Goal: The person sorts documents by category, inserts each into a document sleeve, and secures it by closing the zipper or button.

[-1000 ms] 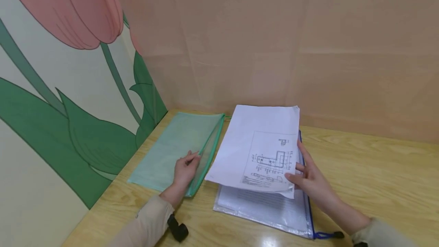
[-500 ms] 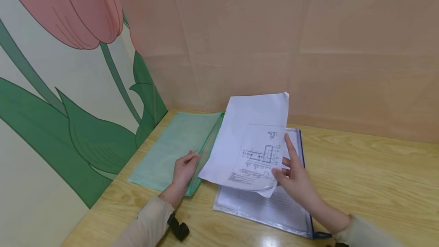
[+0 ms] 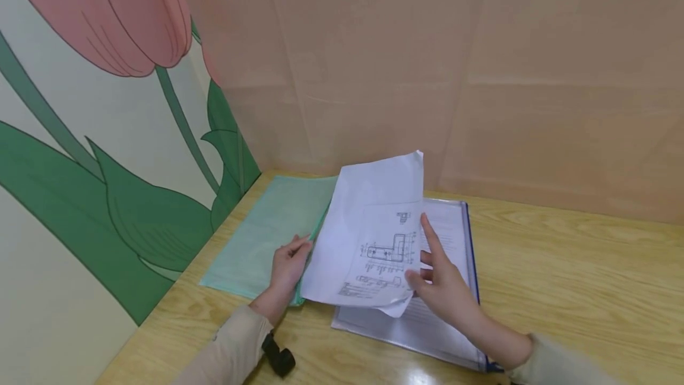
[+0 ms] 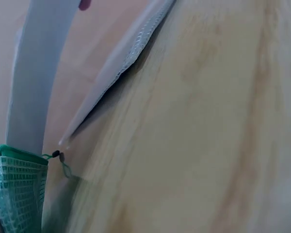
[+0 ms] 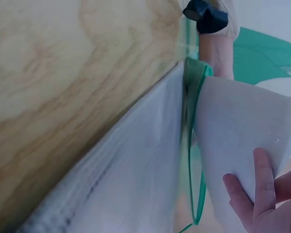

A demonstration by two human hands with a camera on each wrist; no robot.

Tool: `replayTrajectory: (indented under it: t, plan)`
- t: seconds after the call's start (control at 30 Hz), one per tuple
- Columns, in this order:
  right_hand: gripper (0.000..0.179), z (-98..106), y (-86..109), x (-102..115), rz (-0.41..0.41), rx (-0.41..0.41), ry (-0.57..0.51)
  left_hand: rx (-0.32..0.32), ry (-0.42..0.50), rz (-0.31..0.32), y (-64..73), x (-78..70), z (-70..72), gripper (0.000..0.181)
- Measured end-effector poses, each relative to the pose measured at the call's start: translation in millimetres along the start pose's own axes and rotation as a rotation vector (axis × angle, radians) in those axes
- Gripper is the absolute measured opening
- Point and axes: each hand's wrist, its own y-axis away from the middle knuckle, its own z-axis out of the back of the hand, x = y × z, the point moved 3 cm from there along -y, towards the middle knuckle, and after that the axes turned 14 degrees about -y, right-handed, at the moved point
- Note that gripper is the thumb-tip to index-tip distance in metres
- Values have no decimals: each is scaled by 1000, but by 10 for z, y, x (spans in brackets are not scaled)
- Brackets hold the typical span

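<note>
In the head view my left hand point(image 3: 287, 266) pinches the upper edge of a green mesh zip pouch point(image 3: 256, 230), which lies flat with its mouth raised. My right hand point(image 3: 449, 290) holds the right side of white paper sheets point(image 3: 369, 201) printed with a technical drawing, thumb on top. The sheets slant down leftward, their left edge at the pouch's mouth. The left wrist view has paper point(image 4: 36, 77) standing behind the pouch's green zip edge point(image 4: 22, 154). The right wrist view shows the sheets point(image 5: 237, 111) right at the green mouth, with right fingers point(image 5: 263, 179) against their underside.
Partly under the sheets lies a clear pouch point(image 3: 454, 230) with a blue zip edge and printed paper inside. The wood-grain table point(image 3: 577, 278) meets a brown covered wall point(image 3: 534, 106) behind and a tulip-painted wall point(image 3: 155, 218) at left. A black strap point(image 3: 278, 358) sits at my left wrist.
My right hand has carried the sheets leftward from above the clear pouch to the green pouch's mouth, uncovering more of the clear pouch. My left hand has stayed on the green pouch's edge.
</note>
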Motion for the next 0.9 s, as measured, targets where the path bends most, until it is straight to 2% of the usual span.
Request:
replayTrajectory:
  t: [0.2,0.4,0.7,0.9]
  plan:
    - [98,-73,18,64,3,12,-3,-21,-20,-9,16,-13,5,28]
    - [97,-81,17,67,-44,7,-25,-39,-30,-13,19,-12,8,27]
    - [96,-76,-44,50,-67,36,-12,-15,-31,-41,15,-20,25,27]
    - [94,-73,-127,78,-53,67,-40,-17,-64,-32,26,-34,18,27]
